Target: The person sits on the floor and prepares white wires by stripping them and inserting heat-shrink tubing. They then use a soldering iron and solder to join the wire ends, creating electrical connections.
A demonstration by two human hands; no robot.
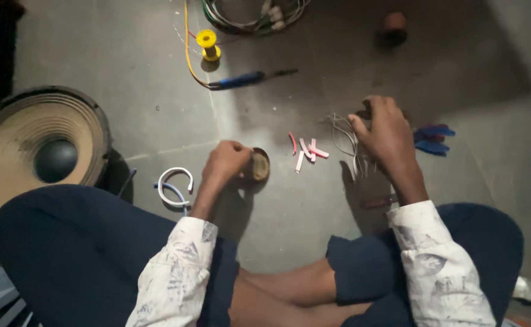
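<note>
My left hand (228, 162) is closed around a small round tin (259, 165) resting on the grey floor. My right hand (385, 134) reaches down over a bundle of thin pale wires (343, 130), fingers curled onto them. Between my hands lie several short pink and white sleeve pieces (306, 149). Blue-handled pliers (432, 139) lie just right of my right hand.
A large speaker cone (35, 151) lies at the left. White and blue curved tubing (174, 184) sits by my left knee. Farther off are a yellow spool (208, 43), a blue-handled soldering iron (244, 79), coiled cables (253, 18) and a brown round object (394, 23).
</note>
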